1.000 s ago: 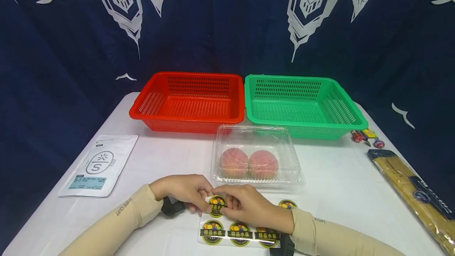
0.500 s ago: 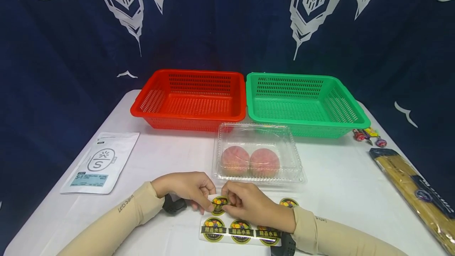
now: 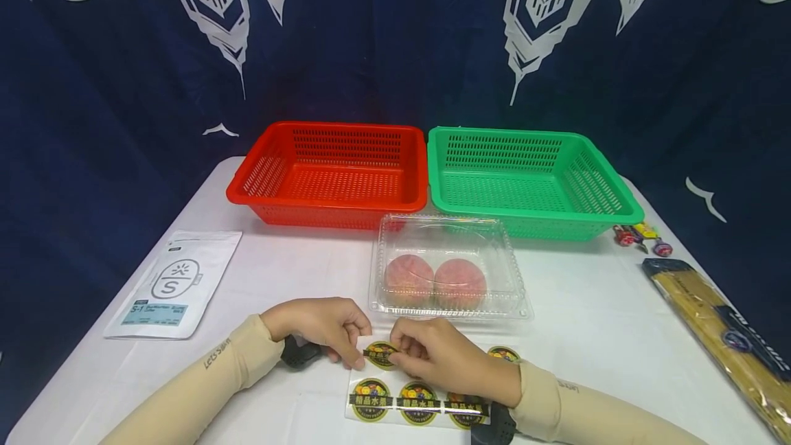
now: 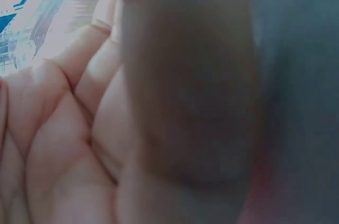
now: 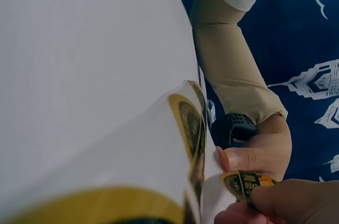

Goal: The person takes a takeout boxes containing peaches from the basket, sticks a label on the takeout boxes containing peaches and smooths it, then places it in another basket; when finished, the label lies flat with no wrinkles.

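Sticker sheet [image 3: 419,402] before fruit [image 3: 409,279] in container [image 3: 441,235], baskets [image 3: 330,215] behind.

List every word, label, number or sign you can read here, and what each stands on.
"精品水果": round stickers; their smaller print is too small to read.
"S": logo on the white pouch.
"S-1": the pouch's blue label; remaining print too blurred.
"Lets Slim", apparently: left sleeve.
Right sleeve: lettering too faint.
Long packet: lettering too blurred.

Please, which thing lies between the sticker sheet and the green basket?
The head view shows the clear box, with two pink fruits inside, between the sticker sheet and the green basket. The right hand is over the sheet.
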`<state>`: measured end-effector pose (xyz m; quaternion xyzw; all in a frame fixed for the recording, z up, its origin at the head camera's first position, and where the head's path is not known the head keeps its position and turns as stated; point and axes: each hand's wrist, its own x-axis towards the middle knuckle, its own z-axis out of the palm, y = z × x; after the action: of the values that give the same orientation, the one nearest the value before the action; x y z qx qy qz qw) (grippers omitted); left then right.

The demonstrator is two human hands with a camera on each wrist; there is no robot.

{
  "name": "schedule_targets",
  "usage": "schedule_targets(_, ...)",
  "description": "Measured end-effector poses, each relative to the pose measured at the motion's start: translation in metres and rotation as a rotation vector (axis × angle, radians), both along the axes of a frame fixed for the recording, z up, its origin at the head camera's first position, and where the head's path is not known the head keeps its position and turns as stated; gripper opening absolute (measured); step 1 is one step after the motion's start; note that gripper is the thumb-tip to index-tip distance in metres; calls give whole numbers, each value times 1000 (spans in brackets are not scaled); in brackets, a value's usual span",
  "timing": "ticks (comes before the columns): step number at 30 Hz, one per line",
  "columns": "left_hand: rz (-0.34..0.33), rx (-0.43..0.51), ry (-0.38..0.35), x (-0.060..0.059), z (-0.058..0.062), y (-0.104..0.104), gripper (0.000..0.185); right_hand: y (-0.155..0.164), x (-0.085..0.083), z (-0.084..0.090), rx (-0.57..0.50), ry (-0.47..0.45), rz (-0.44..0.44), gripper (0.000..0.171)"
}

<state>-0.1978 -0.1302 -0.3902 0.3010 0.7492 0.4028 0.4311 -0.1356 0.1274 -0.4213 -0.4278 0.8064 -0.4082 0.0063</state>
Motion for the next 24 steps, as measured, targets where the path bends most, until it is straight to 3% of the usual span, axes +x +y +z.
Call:
schedule_targets(9, 99, -92, 207, -4, 6, -8, 20, 6, 1, 17, -54, 3, -1, 11)
schedule_targets(13, 155, -83, 252, -7, 6, -11, 23, 10, 0, 29, -117, -111, 2, 8)
schedule_targets(18, 303, -5, 223, -13, 2, -11, 44, 16, -1, 40, -181, -327, -15, 5)
schedule_targets(24, 486, 185, 92, -24, -5, -5, 64, 21, -3, 48, -196, -399, -38, 8)
